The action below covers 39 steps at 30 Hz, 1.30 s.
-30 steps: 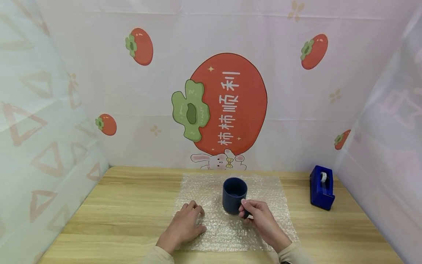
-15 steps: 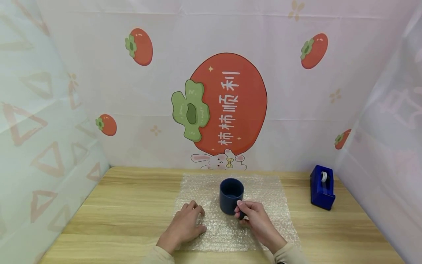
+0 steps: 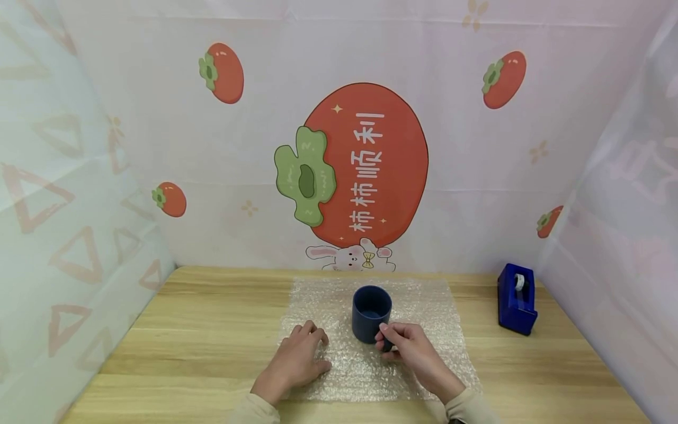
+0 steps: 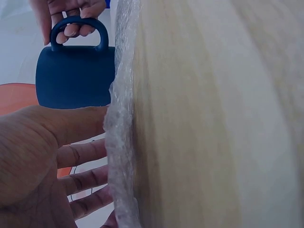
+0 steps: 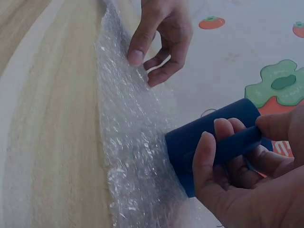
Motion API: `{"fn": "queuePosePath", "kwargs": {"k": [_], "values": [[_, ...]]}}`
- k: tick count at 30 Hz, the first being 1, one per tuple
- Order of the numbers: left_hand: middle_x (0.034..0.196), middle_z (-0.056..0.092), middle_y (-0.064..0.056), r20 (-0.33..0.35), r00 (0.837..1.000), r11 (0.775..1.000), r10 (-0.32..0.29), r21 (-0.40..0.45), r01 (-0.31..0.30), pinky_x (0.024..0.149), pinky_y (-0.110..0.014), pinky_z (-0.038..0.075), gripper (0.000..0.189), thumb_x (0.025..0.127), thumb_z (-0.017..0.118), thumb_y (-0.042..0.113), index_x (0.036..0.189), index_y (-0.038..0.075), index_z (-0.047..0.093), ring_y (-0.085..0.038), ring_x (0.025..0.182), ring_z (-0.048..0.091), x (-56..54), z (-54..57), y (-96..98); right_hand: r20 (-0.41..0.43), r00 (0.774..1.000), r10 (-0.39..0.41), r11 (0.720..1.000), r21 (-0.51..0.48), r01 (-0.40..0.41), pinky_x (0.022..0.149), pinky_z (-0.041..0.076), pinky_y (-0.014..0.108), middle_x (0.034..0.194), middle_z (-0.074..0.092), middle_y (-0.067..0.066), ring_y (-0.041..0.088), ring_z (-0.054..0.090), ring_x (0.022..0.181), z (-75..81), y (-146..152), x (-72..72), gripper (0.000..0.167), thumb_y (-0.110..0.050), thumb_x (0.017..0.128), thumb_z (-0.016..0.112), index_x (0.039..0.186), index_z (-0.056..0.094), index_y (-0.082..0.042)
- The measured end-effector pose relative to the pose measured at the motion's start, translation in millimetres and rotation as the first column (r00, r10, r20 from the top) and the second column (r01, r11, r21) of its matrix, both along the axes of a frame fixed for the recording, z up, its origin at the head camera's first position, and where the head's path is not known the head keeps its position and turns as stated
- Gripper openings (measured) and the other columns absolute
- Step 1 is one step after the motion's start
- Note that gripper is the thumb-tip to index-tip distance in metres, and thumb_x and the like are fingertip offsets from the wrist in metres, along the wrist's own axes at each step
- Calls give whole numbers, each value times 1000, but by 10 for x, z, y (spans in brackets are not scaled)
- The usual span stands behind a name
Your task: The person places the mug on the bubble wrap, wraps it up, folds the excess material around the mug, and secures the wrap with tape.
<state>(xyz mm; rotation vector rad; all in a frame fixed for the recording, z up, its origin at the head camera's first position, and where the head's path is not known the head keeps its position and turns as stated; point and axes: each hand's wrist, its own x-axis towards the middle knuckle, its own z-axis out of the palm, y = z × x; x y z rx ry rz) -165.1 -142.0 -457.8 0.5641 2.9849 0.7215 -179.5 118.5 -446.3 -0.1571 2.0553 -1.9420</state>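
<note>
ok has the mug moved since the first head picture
Yes, slightly left: in the head view, the dark blue mug now stands more directly below the printed yellow bow.

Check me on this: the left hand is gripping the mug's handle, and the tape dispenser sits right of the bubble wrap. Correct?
Wrong hand: the head view shows the right hand gripping the handle of the mug. The tape dispenser does sit right of the bubble wrap.

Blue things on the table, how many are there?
2. A dark-blue cylindrical mug stands on the clear bubble-wrap sheet; the right hand grips its handle. A blue, blocky tape dispenser sits on the pale wooden table, near its far right corner.
</note>
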Motion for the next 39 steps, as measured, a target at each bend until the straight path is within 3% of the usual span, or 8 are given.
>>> {"fn": "queuePosePath", "kwargs": {"k": [13, 27, 39], "values": [[106, 52, -2, 4, 1000, 1000, -4, 16, 4, 71, -45, 45, 33, 81, 85, 25, 104, 10, 66, -27, 98, 50, -12, -9, -2, -60, 996, 69, 998, 16, -68, 83, 58, 37, 96, 67, 12, 22, 66, 94, 13, 121, -7, 31, -16, 103, 60, 107, 63, 15], [106, 52, -2, 6, 1000, 1000, -4, 12, 4, 70, -44, 45, 33, 81, 84, 26, 104, 10, 66, -28, 98, 50, -11, -7, -4, -110, 990, -91, 993, 66, 98, 77, 60, 37, 92, 71, 13, 24, 69, 87, -59, -28, 73, 26, -11, 101, 63, 100, 67, 14], [105, 52, -3, 1, 1000, 1000, -4, 8, 4, 70, -45, 45, 33, 81, 85, 26, 103, 10, 66, -27, 97, 50, -15, -17, -9, -105, 980, -168, 985, 20, 171, 75, 60, 38, 92, 70, 17, 27, 71, 87, -67, -193, 146, 26, -10, 100, 64, 97, 67, 16]]}}
